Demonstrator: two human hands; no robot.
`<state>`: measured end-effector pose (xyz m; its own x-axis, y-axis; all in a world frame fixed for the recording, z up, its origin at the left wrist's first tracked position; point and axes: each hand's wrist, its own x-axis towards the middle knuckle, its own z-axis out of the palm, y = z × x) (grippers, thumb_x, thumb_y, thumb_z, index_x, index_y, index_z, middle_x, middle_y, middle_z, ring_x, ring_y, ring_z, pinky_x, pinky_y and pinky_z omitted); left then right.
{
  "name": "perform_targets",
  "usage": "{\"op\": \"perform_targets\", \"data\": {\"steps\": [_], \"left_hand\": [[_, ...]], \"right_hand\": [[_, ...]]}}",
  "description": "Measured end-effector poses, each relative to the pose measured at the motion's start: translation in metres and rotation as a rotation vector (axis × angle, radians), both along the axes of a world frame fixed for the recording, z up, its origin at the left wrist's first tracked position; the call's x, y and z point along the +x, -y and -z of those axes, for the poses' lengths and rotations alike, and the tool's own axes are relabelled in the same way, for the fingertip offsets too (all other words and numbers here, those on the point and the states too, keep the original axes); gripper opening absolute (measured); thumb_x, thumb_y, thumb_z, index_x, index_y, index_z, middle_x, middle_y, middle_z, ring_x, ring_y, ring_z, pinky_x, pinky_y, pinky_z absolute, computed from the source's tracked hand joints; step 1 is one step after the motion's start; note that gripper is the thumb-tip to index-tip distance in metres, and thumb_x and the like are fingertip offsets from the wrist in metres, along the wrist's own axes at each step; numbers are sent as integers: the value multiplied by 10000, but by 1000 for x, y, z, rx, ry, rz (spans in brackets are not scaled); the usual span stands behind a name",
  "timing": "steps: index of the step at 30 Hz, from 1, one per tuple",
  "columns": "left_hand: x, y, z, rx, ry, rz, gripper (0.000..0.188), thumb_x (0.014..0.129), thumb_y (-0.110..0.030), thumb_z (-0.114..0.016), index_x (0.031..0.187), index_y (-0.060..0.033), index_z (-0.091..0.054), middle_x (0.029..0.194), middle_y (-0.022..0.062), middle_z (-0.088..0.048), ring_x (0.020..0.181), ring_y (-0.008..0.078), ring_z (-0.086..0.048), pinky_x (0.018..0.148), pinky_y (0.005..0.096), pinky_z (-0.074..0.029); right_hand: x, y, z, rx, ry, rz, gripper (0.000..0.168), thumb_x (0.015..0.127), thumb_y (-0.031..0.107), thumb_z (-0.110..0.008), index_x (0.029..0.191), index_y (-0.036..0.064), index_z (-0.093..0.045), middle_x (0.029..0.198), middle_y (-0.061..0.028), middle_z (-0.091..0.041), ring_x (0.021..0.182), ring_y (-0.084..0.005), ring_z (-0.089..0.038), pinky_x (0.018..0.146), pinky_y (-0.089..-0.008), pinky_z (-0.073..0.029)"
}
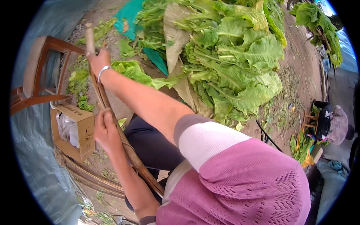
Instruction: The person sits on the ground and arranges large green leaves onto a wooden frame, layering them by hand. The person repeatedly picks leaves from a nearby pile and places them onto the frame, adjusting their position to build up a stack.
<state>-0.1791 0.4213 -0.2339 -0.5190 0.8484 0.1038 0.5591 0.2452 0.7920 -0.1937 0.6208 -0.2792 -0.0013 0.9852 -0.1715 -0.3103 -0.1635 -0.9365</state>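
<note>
Long wooden poles (128, 143) slant from my lap toward the upper left, lying close together. My right hand (99, 60), with a silver bangle (103, 72) at the wrist, is wrapped around them near the far end. Lower down, my left hand (107, 130) has its thumb and fingers pinched at the poles' left side; whether thread is also between them is hidden. A thin thread (128, 144) crosses the pole below that hand. To the right of my forearm lies a big heap of broad green leaves (233, 62), which look like tobacco, partly on tan sheeting (175, 36).
An open cardboard box (85, 135) holding white plastic and thread stands at left, beside a wooden chair (46, 67). Plastic sheeting (31, 157) forms the left side. More poles (92, 175) lie on the ground. Leaves hang at upper right (317, 28). A small stool (310, 119) stands right.
</note>
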Motion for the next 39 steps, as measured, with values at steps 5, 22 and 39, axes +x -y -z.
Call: {"op": "perform_targets", "data": {"steps": [5, 22, 39], "left_hand": [[56, 14, -21, -88, 821, -44, 167, 912, -115, -520, 933, 26, -607, 627, 6, -491, 544, 54, -436, 499, 191, -350], [76, 8, -6, -26, 466, 97, 180, 922, -129, -500, 949, 29, -581, 632, 11, -483, 531, 46, -384, 462, 187, -287], [80, 2, -10, -58, 490, 88, 137, 909, -97, -536, 912, 27, -594, 659, 11, -512, 504, 41, -419, 480, 180, -332]], "right_hand": [[54, 62, 23, 244, 185, -2, 462, 820, 261, -581, 1151, -52, -509, 1021, -227, -566, 944, -334, -569, 830, -371, -437], [441, 133, 266, -330, 2027, -511, 386, 757, 168, -562, 1143, 148, -552, 1052, -131, -610, 1020, -297, -556, 832, -427, -443], [443, 151, 301, -663, 1417, -347, 592, 631, 276, -749, 1130, 17, -562, 1061, -225, -607, 995, -360, -578, 826, -384, -473]]}}
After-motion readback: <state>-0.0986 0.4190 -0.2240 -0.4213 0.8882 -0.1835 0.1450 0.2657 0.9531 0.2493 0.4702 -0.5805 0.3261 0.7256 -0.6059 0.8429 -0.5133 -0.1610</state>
